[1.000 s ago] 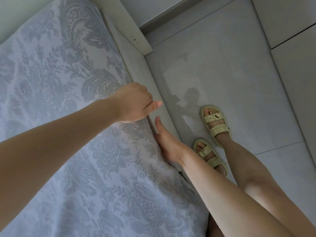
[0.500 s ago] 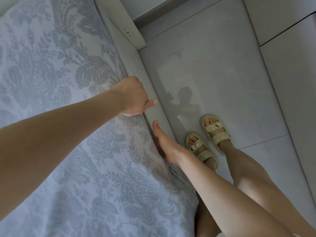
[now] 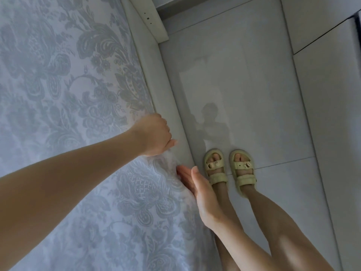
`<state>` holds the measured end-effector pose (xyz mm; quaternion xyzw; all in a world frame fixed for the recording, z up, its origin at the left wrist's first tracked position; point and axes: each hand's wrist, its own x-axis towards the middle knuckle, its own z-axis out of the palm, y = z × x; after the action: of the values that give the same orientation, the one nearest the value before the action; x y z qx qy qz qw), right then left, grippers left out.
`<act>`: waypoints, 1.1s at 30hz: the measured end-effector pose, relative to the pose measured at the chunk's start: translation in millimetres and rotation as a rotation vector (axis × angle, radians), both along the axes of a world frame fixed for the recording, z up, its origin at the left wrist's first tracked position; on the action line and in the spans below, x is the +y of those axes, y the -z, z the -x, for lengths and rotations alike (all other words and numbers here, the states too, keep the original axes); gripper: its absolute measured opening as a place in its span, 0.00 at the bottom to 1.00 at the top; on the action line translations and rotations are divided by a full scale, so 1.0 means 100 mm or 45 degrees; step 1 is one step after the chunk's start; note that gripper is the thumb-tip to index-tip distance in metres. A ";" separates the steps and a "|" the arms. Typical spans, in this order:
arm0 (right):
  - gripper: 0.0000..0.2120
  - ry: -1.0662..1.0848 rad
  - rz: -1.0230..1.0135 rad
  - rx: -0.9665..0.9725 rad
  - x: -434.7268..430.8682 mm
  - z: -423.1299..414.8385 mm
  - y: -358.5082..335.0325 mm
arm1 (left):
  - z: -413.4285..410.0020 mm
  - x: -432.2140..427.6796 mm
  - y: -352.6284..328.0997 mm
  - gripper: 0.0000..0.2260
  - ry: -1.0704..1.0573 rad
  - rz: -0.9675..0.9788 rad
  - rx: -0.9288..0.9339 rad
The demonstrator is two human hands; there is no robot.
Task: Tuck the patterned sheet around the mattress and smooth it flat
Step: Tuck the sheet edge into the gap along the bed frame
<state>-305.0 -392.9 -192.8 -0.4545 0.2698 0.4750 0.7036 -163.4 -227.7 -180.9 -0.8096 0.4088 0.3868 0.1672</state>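
Left hand (image 3: 154, 134) drops over the edge of the sheet (image 3: 78, 94), fingers curled round it; right hand (image 3: 203, 194), flat and straight-fingered, presses the fold against the frame (image 3: 168, 102). Tuck progressing; smoothing next.

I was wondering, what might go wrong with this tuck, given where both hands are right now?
1. The left hand grips the patterned sheet at its edge, and fabric is bunched just below it; tucking now could lock in a crease.
2. The right hand slides straight fingers down beside the bed frame; they might get pinched or drag the pattern crooked.
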 end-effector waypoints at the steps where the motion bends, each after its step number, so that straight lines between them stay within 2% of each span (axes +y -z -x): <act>1: 0.29 -0.023 -0.006 -0.036 0.02 0.04 0.00 | 0.01 -0.04 0.03 0.30 0.006 -0.042 -0.009; 4: 0.26 -0.014 -0.057 -0.102 0.12 0.08 0.01 | 0.01 -0.12 0.10 0.30 0.039 -0.132 -0.001; 8: 0.22 0.078 -0.265 0.044 0.31 -0.02 0.09 | 0.03 0.00 0.01 0.31 0.031 -0.098 -0.022; 11: 0.28 -0.028 -0.385 0.135 0.53 -0.17 0.25 | 0.01 0.10 -0.06 0.38 0.022 -0.077 -0.067; 14: 0.31 -0.080 -0.482 0.215 0.68 -0.25 0.44 | -0.05 0.09 -0.07 0.38 -0.047 -0.013 -0.099; 17: 0.35 -0.110 -0.563 0.337 0.70 -0.25 0.56 | -0.11 0.08 -0.12 0.38 -0.236 0.131 -0.116; 21: 0.33 -0.043 -0.457 0.395 0.54 -0.09 0.57 | -0.08 0.00 -0.20 0.38 -0.245 0.281 -0.081; 24: 0.36 0.008 -0.356 0.473 0.27 0.15 0.50 | 0.12 -0.10 -0.21 0.31 -0.114 0.117 0.085; 26: 0.38 0.085 -0.222 0.516 0.10 0.26 0.43 | 0.19 -0.14 -0.15 0.30 -0.105 -0.026 0.141; 28: 0.34 0.180 0.032 0.409 -0.02 0.35 0.39 | 0.18 -0.18 -0.07 0.32 -0.060 -0.145 0.140; 30: 0.26 0.310 0.265 0.200 -0.09 0.40 0.35 | 0.19 -0.26 0.00 0.30 -0.001 -0.254 0.159; 33: 0.21 0.334 0.306 0.063 -0.08 0.45 0.35 | 0.24 -0.36 0.06 0.28 0.085 -0.379 0.165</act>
<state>-350.2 -401.3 -227.4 -0.4843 0.3990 0.3544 0.6933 -187.3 -263.8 -187.3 -0.7352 0.3836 0.4888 0.2711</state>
